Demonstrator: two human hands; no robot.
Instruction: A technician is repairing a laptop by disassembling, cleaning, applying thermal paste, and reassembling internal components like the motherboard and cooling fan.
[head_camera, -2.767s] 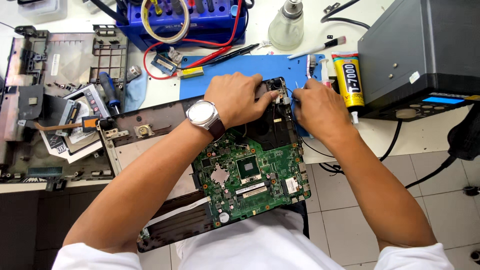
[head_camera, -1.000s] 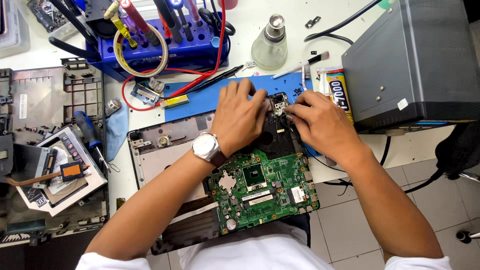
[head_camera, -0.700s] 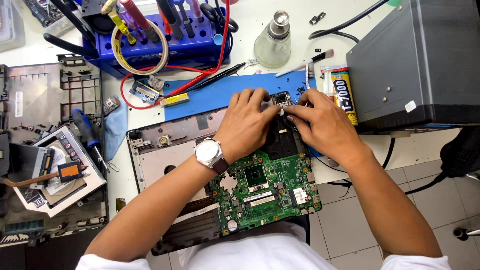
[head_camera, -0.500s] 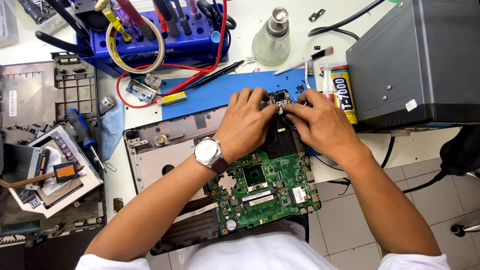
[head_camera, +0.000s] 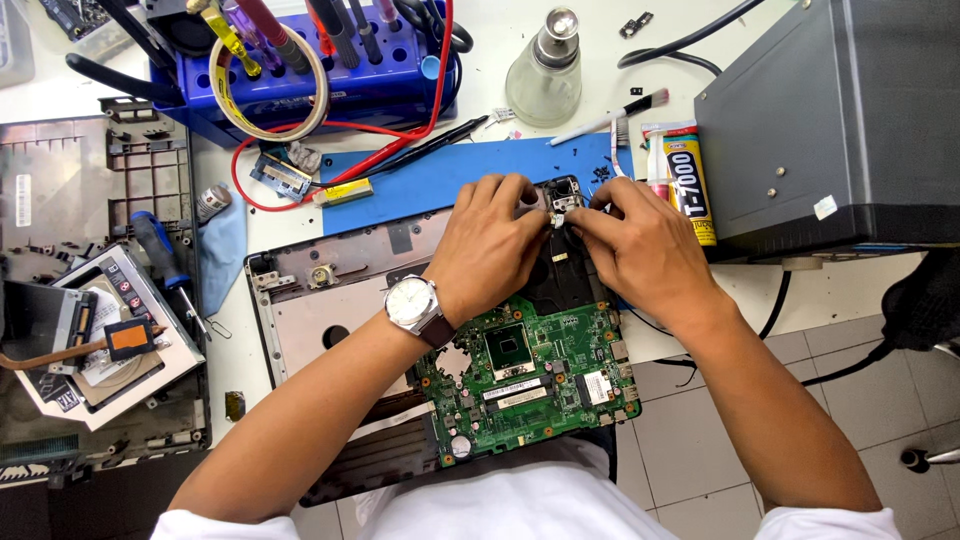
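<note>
Your left hand (head_camera: 488, 245) and right hand (head_camera: 640, 245): fingers pinched together on small connector (head_camera: 553, 217) at top of green board (head_camera: 525, 370). Glue tube (head_camera: 688, 180), brush (head_camera: 610, 118) lie near on counter (head_camera: 480, 105).

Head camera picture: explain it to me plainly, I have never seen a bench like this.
The camera sits on the person's head, looking down at their own two bare hands. The left hand, wearing a round silver wristwatch, and the right hand meet at a small metal part on the far end of a green circuit board. Which fingers grip it is unclear. The board lies over an opened grey laptop shell. Behind are a blue work mat, a blue tool rack and a yellow glue tube.
</note>
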